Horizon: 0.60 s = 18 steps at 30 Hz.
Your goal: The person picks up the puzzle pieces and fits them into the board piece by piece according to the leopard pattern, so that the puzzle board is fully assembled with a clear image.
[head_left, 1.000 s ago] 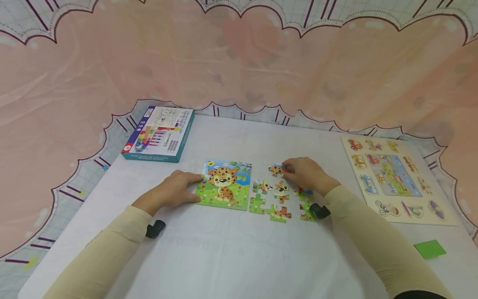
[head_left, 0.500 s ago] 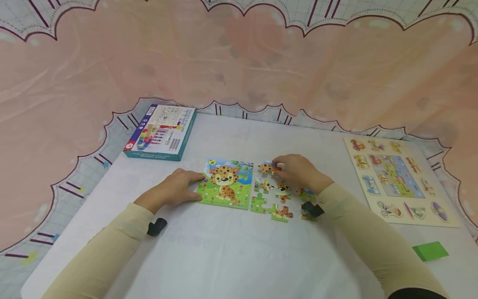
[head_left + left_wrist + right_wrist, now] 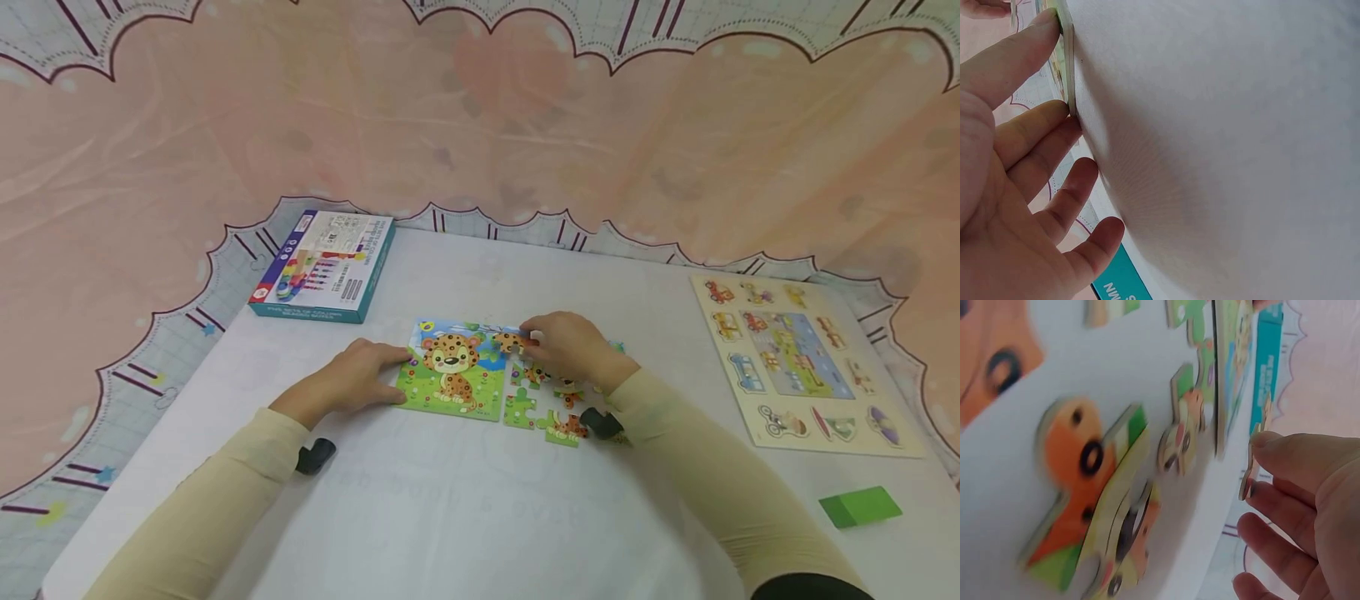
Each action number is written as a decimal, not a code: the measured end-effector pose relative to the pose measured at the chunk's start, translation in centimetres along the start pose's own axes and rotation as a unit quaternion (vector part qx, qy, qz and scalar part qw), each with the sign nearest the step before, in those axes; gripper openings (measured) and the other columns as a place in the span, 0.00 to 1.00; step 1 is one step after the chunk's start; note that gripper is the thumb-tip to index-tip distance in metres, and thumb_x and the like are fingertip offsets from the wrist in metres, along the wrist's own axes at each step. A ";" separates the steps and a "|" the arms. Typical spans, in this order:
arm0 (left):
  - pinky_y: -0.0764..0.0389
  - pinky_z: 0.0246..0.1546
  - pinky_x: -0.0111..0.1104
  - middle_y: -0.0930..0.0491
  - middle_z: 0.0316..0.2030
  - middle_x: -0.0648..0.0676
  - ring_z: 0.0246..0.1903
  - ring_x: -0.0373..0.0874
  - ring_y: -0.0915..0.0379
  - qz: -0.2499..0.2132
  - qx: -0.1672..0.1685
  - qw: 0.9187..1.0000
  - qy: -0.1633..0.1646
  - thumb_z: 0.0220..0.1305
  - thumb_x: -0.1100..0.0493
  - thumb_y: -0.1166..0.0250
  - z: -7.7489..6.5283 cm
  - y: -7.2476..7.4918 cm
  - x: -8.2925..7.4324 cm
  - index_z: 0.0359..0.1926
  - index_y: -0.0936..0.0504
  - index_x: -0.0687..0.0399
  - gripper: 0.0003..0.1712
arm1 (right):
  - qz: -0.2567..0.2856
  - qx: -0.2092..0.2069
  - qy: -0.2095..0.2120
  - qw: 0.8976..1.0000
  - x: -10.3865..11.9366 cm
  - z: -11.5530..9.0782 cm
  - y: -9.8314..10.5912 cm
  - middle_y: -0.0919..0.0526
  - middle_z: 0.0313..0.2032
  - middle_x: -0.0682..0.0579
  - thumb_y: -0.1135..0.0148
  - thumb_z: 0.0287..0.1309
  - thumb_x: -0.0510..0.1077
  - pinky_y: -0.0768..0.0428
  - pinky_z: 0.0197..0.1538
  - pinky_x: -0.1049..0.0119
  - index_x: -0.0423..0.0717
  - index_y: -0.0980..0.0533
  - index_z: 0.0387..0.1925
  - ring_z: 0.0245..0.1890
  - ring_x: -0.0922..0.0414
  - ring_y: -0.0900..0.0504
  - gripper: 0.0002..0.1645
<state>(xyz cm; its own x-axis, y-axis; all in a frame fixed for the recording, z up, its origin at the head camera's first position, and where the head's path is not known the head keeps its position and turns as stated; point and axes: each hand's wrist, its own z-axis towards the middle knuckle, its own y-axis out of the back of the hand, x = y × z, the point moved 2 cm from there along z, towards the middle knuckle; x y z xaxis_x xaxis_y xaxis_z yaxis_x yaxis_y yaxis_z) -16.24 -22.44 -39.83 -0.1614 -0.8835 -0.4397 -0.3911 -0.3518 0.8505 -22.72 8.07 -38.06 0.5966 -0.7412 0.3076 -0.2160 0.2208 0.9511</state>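
Observation:
A picture board (image 3: 450, 383) with a spotted leopard cub lies flat on the white table. My left hand (image 3: 348, 379) touches its left side; the thumb and fingertips meet the board's edge in the left wrist view. My right hand (image 3: 570, 346) pinches a spotted puzzle piece (image 3: 507, 342) between thumb and fingers, over the board's upper right corner. The right wrist view shows this piece raised above the table. To the board's right lie several loose puzzle pieces, among them a green one (image 3: 519, 408) and an orange spotted one (image 3: 566, 427). My right hand and sleeve hide some pieces.
A flat boxed set (image 3: 330, 262) with a teal side stands at the back left. On the right lies a wooden board (image 3: 738, 367) with vehicle pictures, and a green block (image 3: 861, 507) sits in front of it. A patterned pink curtain (image 3: 450, 125) hangs behind the table.
My right hand has carried the spotted puzzle piece leftward, from above the loose pieces to the picture board's upper right corner. My left hand has stayed at the board's left edge.

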 end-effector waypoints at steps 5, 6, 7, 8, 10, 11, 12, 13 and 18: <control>0.38 0.67 0.56 0.28 0.66 0.60 0.65 0.61 0.39 -0.004 0.001 1.000 0.002 0.59 0.52 0.25 -0.1 0.0 -0.1 0.69 0.27 0.58 0.39 | -0.002 0.009 0.006 1.000 0.7 0.4 -0.6 0.13 0.47 0.48 0.38 0.68 0.47 0.21 0.54 0.53 0.41 0.20 0.56 0.45 0.50 0.18 0.20; 0.38 0.66 0.56 0.28 0.66 0.60 0.65 0.61 0.39 -0.003 0.001 1.000 0.002 0.59 0.52 0.25 -0.1 0.0 -0.1 0.69 0.27 0.58 0.39 | -0.003 0.010 0.006 1.000 0.9 0.5 -0.7 0.13 0.46 0.48 0.38 0.68 0.47 0.20 0.54 0.53 0.41 0.20 0.56 0.44 0.51 0.18 0.20; 0.38 0.66 0.56 0.28 0.66 0.60 0.65 0.61 0.39 -0.003 0.002 1.000 0.003 0.59 0.52 0.25 -0.1 0.0 -0.1 0.69 0.27 0.58 0.39 | -0.004 0.010 0.008 1.000 1.0 0.7 -0.8 0.13 0.47 0.48 0.38 0.68 0.47 0.20 0.54 0.54 0.41 0.20 0.56 0.43 0.51 0.18 0.20; 0.38 0.66 0.56 0.28 0.66 0.60 0.65 0.61 0.39 -0.003 0.001 1.000 0.002 0.59 0.52 0.25 -0.1 0.0 -0.1 0.69 0.27 0.58 0.39 | -0.005 0.008 0.009 1.000 1.1 0.8 -0.9 0.13 0.46 0.49 0.38 0.68 0.48 0.21 0.54 0.54 0.42 0.20 0.56 0.43 0.52 0.18 0.20; 0.38 0.67 0.56 0.28 0.66 0.60 0.65 0.61 0.39 -0.001 0.000 1.000 0.001 0.59 0.52 0.25 -0.1 0.0 -0.1 0.68 0.27 0.58 0.39 | -0.007 0.006 0.011 1.000 1.4 1.1 -1.0 0.13 0.47 0.49 0.38 0.68 0.48 0.21 0.54 0.54 0.42 0.20 0.56 0.44 0.52 0.18 0.20; 0.38 0.67 0.56 0.28 0.66 0.60 0.65 0.61 0.39 0.001 0.000 1.000 0.000 0.59 0.52 0.25 -0.1 0.0 -0.1 0.68 0.27 0.58 0.39 | -0.007 0.005 0.011 1.000 1.5 1.3 -1.1 0.14 0.48 0.49 0.38 0.68 0.48 0.21 0.55 0.54 0.42 0.20 0.56 0.45 0.52 0.18 0.20; 0.38 0.67 0.56 0.28 0.66 0.60 0.66 0.61 0.39 0.000 0.000 1.000 0.000 0.59 0.52 0.25 -0.1 0.0 -0.1 0.68 0.27 0.58 0.39 | -0.008 0.005 0.012 1.000 1.7 1.4 -1.2 0.14 0.48 0.49 0.38 0.68 0.48 0.21 0.55 0.54 0.42 0.20 0.56 0.46 0.51 0.18 0.21; 0.38 0.67 0.56 0.28 0.66 0.60 0.66 0.61 0.39 0.000 -0.001 1.000 0.000 0.59 0.52 0.25 -0.1 0.0 -0.1 0.68 0.27 0.58 0.39 | -0.009 0.005 0.012 1.000 1.8 1.6 -1.3 0.14 0.49 0.49 0.38 0.68 0.49 0.22 0.56 0.54 0.42 0.20 0.57 0.47 0.51 0.18 0.21; 0.40 0.67 0.56 0.28 0.66 0.60 0.67 0.62 0.41 -0.005 -0.002 1.000 0.000 0.59 0.52 0.25 -0.1 0.0 0.0 0.68 0.27 0.58 0.39 | -0.008 0.003 0.011 1.000 2.3 2.3 -1.6 0.14 0.48 0.49 0.38 0.68 0.49 0.21 0.55 0.54 0.42 0.20 0.58 0.47 0.51 0.17 0.22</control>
<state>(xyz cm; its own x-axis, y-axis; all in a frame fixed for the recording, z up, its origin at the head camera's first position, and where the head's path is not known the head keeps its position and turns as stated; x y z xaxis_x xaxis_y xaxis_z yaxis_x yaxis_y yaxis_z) -16.19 -22.46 -39.82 -0.1566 -0.8801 -0.4483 -0.3899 -0.3619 0.8467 -22.73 4.53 -38.91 0.6165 -0.7311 0.2922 -0.2106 0.2045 0.9559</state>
